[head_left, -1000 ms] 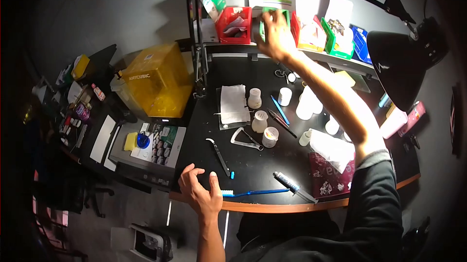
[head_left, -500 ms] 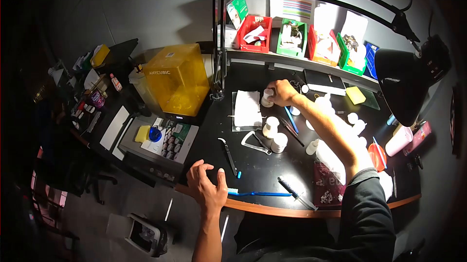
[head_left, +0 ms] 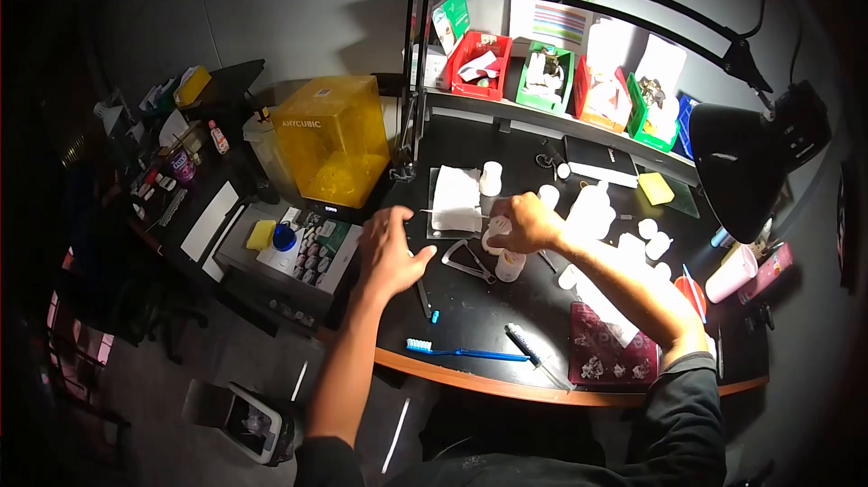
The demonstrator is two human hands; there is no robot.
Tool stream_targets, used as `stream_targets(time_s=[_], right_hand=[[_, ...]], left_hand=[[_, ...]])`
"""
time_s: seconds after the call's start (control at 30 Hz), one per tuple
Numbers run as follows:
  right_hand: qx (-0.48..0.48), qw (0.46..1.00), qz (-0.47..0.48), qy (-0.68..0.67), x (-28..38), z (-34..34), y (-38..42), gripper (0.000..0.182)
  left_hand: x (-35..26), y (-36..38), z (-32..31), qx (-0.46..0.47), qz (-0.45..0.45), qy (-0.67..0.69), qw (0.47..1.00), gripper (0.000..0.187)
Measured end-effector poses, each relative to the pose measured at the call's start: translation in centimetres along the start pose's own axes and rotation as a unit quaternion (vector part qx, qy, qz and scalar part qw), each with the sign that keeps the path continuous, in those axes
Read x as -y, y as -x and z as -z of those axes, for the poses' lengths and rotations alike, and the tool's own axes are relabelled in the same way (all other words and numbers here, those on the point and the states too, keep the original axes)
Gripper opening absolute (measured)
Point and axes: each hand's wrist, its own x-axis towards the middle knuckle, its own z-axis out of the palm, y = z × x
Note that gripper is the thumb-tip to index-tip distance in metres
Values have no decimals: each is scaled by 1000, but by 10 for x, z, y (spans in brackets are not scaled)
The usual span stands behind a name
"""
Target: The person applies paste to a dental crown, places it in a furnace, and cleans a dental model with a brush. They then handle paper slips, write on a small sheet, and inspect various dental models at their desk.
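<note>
My right hand (head_left: 527, 223) is closed round a white bottle (head_left: 496, 236) in the middle of the black table. Another white bottle (head_left: 511, 265) stands just in front of it, and a third white bottle (head_left: 491, 179) stands farther back, beside the white cloth (head_left: 457, 199). My left hand (head_left: 391, 256) is over the table's left part with its fingers apart and nothing in it. Between the hands lies a white caliper-like tool (head_left: 467, 261). Nearer the front edge lie a blue toothbrush (head_left: 466, 353) and a syringe (head_left: 538, 358).
A black lamp (head_left: 741, 161) hangs at the right, its arm crossing above. Behind the table are red (head_left: 480, 66) and green bins (head_left: 545, 76). A yellow-covered machine (head_left: 333, 139) stands left. Pink bottle (head_left: 731, 273) and dark red packet (head_left: 613, 347) are at the right.
My right hand has left the bottle by the cloth and moved nearer to me, onto another bottle. My left hand has moved forward over the table. The view has shifted slightly.
</note>
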Motion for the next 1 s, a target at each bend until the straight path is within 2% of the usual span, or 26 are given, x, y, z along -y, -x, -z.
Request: stream_targets(time_s=[0.07,0.13,0.17,0.2,0.3,0.43,0.47,0.53,0.57,0.7,0.8,0.83,0.87,0.93,1.0], right_hand=[[-18,1000,-22,4,-9,-4,-3,46],[-26,996,-69,41,2,14,1,41],[-60,994,-94,-13,4,24,5,38],[-102,983,-142,-56,-9,23,-2,40],[-163,978,-128,-24,-26,38,-17,41],[-130,986,-102,12,-58,9,-55,43],[-159,984,-80,27,-54,4,-59,42],[-135,984,-116,9,-46,-3,-67,47],[-141,985,-99,14,-46,-8,-71,53],[-193,975,-99,-35,-40,-23,-77,56],[-195,971,-132,-41,-42,-16,-70,51],[-224,967,-117,38,-52,-17,-69,41],[-144,978,-135,67,-57,-8,-64,29],[-65,984,-149,70,-54,-1,-44,22],[13,979,-194,67,-48,1,-30,23]], left_hand=[[2,-36,-12,175,85,-17,981,85],[25,-58,-38,242,102,58,963,95],[24,-63,-42,266,106,40,957,103],[25,-64,-46,263,101,22,959,108],[32,-68,-57,258,95,35,961,112],[44,-69,-60,257,80,43,962,108],[44,-69,-59,257,81,42,962,106],[43,-69,-56,258,91,36,961,100],[45,-69,-57,254,90,35,962,99],[50,-69,-58,251,90,32,963,97],[50,-71,-60,251,88,20,964,97],[51,-71,-60,252,89,20,963,97],[52,-71,-61,253,91,21,963,97],[51,-71,-60,252,88,24,963,96],[46,-69,-56,231,90,31,968,94]])
